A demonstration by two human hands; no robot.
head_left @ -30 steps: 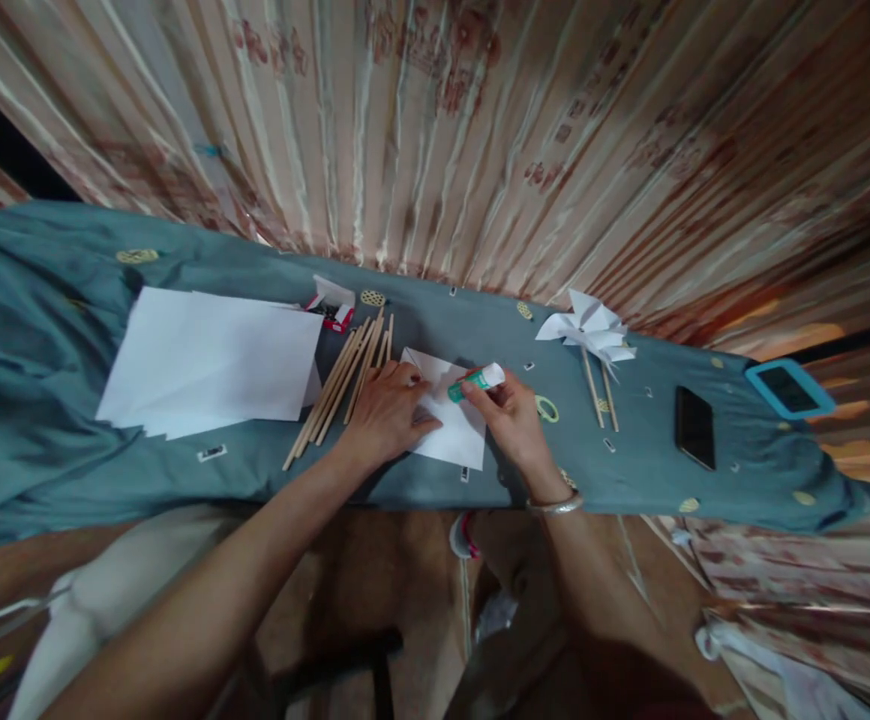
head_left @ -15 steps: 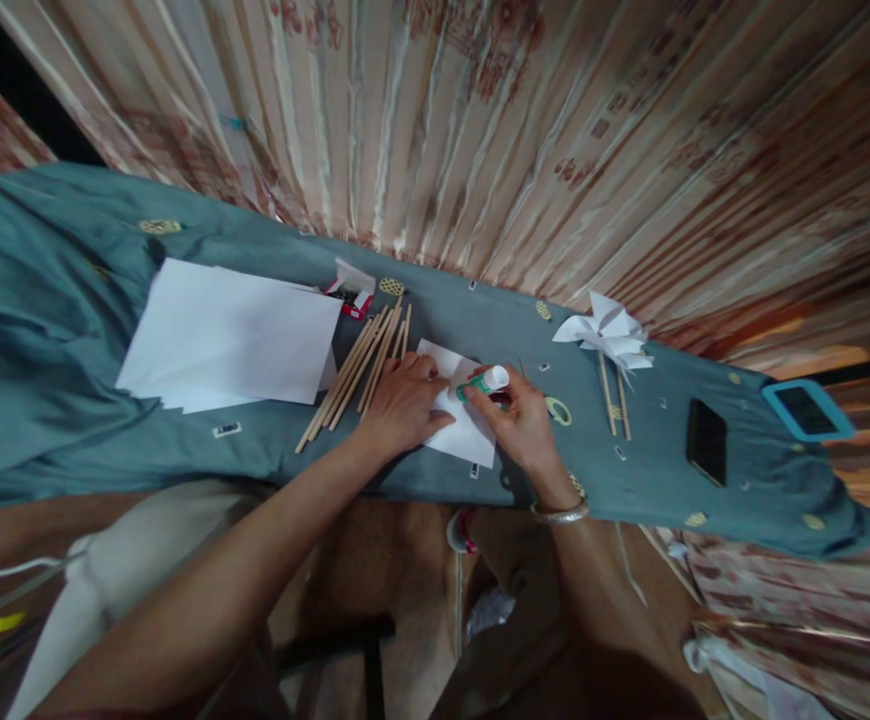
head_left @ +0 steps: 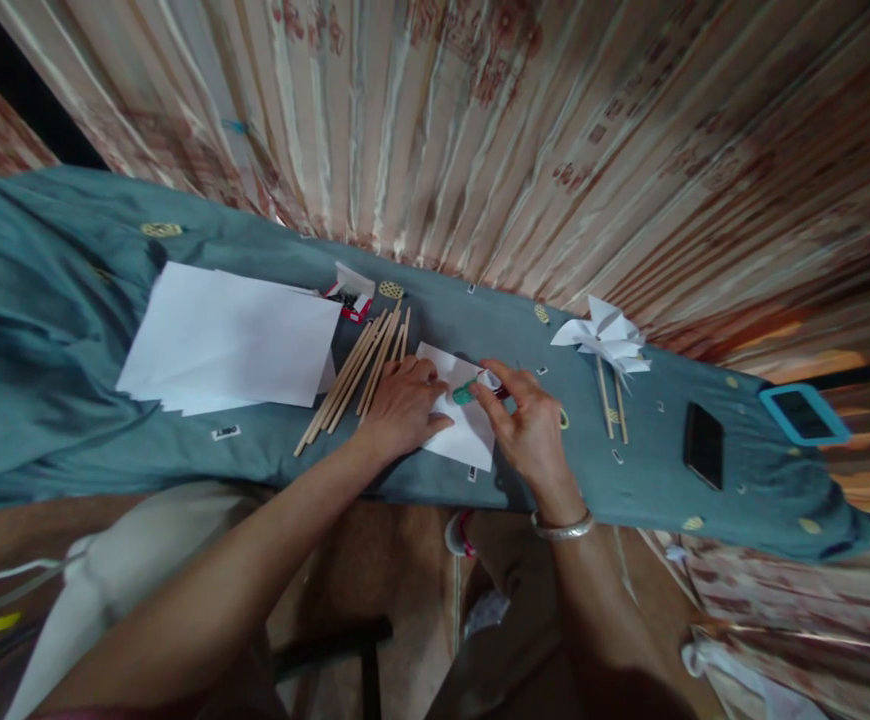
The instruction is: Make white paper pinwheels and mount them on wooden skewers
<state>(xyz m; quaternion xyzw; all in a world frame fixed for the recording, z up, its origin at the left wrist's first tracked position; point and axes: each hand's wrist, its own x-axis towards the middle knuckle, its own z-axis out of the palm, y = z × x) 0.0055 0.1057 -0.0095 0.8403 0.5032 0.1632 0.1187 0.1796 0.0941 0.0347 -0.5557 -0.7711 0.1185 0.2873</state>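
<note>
A small white sheet of paper lies on the cloth in front of me. My left hand rests on the sheet's left part, thumb apart from the fingers, pressing it down without grasping it. Closed around a green and white glue stick is my right hand, just over the middle of the sheet. The glue stick is tilted, its green end toward the paper; whether it touches the paper I cannot tell. My fingers hide part of its white end.
Left of my hands lie several wooden sticks, a stack of white paper and a small red and white box. On the right are paper pinwheels on sticks, a phone and a blue-framed device. A curtain hangs behind.
My right hand has turned over the glue stick, covering its white end that showed before. The stick now lies lower and flatter. My left hand stays put on the paper.
</note>
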